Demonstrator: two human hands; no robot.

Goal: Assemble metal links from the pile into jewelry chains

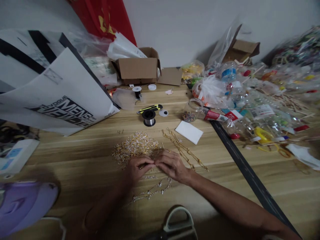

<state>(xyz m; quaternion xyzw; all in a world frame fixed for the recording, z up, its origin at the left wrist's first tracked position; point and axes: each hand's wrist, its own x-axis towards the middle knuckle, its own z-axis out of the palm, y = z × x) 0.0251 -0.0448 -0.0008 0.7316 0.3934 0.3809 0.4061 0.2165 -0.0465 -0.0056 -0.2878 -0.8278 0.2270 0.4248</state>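
Observation:
My left hand (140, 166) and my right hand (172, 165) meet fingertip to fingertip over the wooden table, both pinched closed. Whatever lies between the fingertips is too small to make out. Just beyond them spreads a pile of gold and silver jewelry pieces (135, 146). Two gold chains (186, 150) lie stretched out past my right hand. Nearer to me, below the hands, a silver chain with charms (152, 192) rests in a curve, with a shorter silver piece (149, 177) above it.
Spools of wire (149, 118), a yellow-black utility knife (150, 108), a jar of beads (189, 115) and a white card (189, 132) lie farther back. Plastic bottles (260, 113) crowd the right. A white bag (55, 96) and purple object (30, 206) stand left; scissor-like handles (178, 218) show near me.

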